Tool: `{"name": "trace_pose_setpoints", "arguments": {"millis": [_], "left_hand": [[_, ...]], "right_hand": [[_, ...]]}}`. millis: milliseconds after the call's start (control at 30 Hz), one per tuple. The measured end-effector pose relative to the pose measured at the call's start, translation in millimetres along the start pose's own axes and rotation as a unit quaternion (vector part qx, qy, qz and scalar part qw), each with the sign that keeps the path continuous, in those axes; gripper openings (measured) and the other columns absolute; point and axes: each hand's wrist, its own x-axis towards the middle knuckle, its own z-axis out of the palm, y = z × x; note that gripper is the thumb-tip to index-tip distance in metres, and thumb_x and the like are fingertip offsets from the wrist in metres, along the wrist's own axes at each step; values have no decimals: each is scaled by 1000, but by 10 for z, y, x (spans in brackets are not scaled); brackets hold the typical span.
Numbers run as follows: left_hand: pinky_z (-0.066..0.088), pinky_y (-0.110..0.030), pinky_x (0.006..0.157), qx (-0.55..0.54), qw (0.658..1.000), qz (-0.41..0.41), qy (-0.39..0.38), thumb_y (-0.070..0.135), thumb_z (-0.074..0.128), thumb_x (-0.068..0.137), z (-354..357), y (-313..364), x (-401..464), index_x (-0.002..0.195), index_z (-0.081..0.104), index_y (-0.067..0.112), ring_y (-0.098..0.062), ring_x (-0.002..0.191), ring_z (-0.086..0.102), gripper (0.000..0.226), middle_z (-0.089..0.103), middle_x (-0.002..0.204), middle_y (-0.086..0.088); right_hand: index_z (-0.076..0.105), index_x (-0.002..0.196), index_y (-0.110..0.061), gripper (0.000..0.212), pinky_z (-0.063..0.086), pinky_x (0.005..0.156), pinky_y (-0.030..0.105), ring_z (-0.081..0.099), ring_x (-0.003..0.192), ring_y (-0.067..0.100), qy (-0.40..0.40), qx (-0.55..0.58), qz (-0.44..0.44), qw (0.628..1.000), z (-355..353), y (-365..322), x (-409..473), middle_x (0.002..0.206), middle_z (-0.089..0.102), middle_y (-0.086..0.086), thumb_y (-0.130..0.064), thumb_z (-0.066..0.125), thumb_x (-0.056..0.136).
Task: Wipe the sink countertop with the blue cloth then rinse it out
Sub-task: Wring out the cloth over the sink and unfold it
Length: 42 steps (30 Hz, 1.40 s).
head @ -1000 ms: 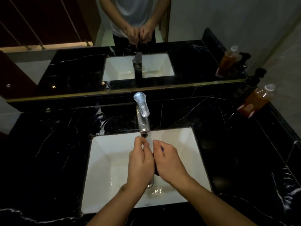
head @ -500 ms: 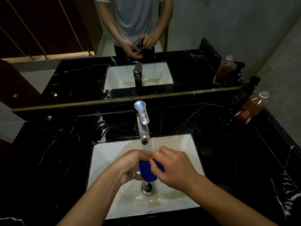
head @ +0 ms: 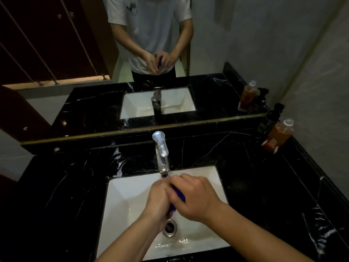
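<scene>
The blue cloth (head: 177, 197) is bunched into a narrow roll, squeezed between both hands over the white rectangular sink (head: 120, 201). My left hand (head: 157, 203) grips its left side and lower end. My right hand (head: 196, 195) closes over it from the right. Only a thin blue strip shows between the fingers. Both hands sit just below the chrome faucet (head: 162, 156), above the drain (head: 170, 227). Black marble countertop (head: 62, 186) surrounds the sink.
An orange liquid bottle (head: 277, 136) and a dark pump dispenser (head: 272, 118) stand at the back right corner against the wall. A mirror (head: 132, 72) runs behind the counter and reflects the person and the sink. Water pools around the drain.
The cloth was a rounder bundle lower over the drain; now it is pressed into a thin roll and both hands have lifted closer to the faucet spout.
</scene>
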Motion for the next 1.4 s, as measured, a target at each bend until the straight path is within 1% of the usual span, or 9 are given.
{"name": "trace_pose_setpoints", "arguments": {"millis": [167, 333, 433, 667, 967, 1067, 1167, 1267, 1400], "left_hand": [[37, -33, 48, 20, 975, 178, 133, 16, 40, 100, -74, -29, 76, 85, 56, 15, -16, 51, 47, 21, 54, 61, -3], [42, -32, 46, 95, 935, 297, 166, 18, 38, 104, -144, -168, 6, 85, 53, 20, -10, 46, 46, 25, 49, 51, 3], [34, -23, 42, 147, 903, 368, 165, 15, 39, 104, -162, -213, 45, 84, 51, 23, -7, 41, 42, 25, 45, 44, 8], [34, -32, 36, 300, 810, 495, 96, 27, 34, 96, -317, -186, 62, 96, 44, 28, -20, 38, 47, 10, 49, 43, -1], [28, -21, 33, 446, 696, 562, -1, 17, 39, 78, -421, -159, 55, 90, 38, 17, -19, 28, 37, 12, 44, 38, 2], [25, -19, 35, 484, 649, 586, -35, 22, 43, 72, -425, -147, 32, 89, 38, 14, -17, 29, 35, 20, 44, 40, 3], [31, -22, 35, 495, 650, 576, -25, 21, 42, 80, -477, -172, 72, 92, 38, 15, -20, 32, 40, 14, 48, 42, 2], [42, -32, 42, 449, 729, 514, 42, 33, 32, 100, -551, -252, 125, 101, 44, 22, -22, 42, 53, 16, 57, 50, 1], [44, -25, 48, 228, 908, 345, 68, 39, 37, 104, -528, -237, 16, 101, 55, 25, -10, 51, 59, 23, 63, 58, 1]], "right_hand": [[49, 75, -22, 38, 44, 51, 40, 53, 51, 19, -13, 146, 215, 966, 108, -244, 96, 58, 56, -2, -46, 30, 96], [43, 58, -20, 43, 36, 52, 34, 41, 48, 14, -70, 340, 404, 846, 209, -370, 115, 51, 45, -3, -31, 40, 99], [47, 72, -17, 33, 25, 42, 24, 33, 43, 14, -114, 430, 490, 750, 162, -375, 113, 55, 40, 2, -30, 38, 101], [45, 60, -19, 40, 9, 41, 20, 20, 41, 11, -199, 565, 561, 572, 115, -358, 49, 54, 34, 0, -27, 35, 97], [40, 52, -18, 43, 10, 34, 16, 20, 35, 6, -334, 561, 572, 496, 150, -283, 0, 50, 29, -2, -27, 30, 92], [41, 55, -16, 42, 9, 34, 16, 21, 33, 6, -374, 550, 559, 496, 132, -235, -21, 50, 30, 0, -27, 27, 93], [43, 66, -14, 32, 12, 37, 16, 25, 37, 8, -344, 524, 558, 544, 113, -313, 0, 53, 36, 1, -20, 27, 94], [55, 87, -7, 34, 30, 40, 23, 47, 45, 17, -246, 451, 506, 693, 119, -399, 8, 64, 57, 6, -27, 33, 103], [58, 118, -29, 24, 54, 62, 21, 67, 79, 10, -167, 352, 399, 830, 37, -385, -16, 106, 67, -2, -43, 47, 102]]}}
